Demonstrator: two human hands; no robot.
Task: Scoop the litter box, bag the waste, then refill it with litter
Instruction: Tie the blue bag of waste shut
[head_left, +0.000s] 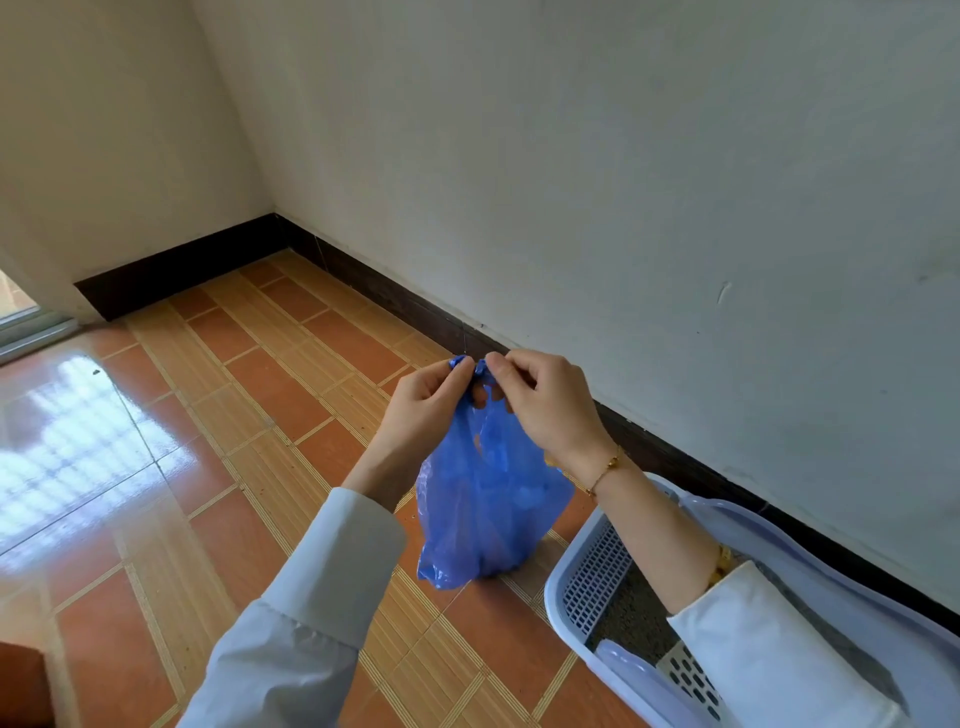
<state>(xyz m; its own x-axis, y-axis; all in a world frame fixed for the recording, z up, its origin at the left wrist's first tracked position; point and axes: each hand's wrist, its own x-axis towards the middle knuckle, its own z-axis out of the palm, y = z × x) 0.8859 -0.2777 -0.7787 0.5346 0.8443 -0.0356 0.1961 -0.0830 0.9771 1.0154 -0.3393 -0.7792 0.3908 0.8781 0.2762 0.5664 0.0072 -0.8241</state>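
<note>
A blue plastic bag (483, 509) hangs above the tiled floor, its bottom bulging with contents. My left hand (423, 410) pinches one bag handle and my right hand (545, 410) pinches the other. The two handles meet in a twisted bunch between my fingertips. At the lower right stands the pale lavender litter box (587, 577) with a perforated wall; grey litter shows inside it. A slotted scoop (685, 675) lies in the box, partly hidden by my right sleeve.
A white wall with a dark baseboard (415, 306) runs behind the bag and box. Orange floor tiles (234, 467) spread to the left, with window glare on them. A sliding door track (31, 327) is at the far left.
</note>
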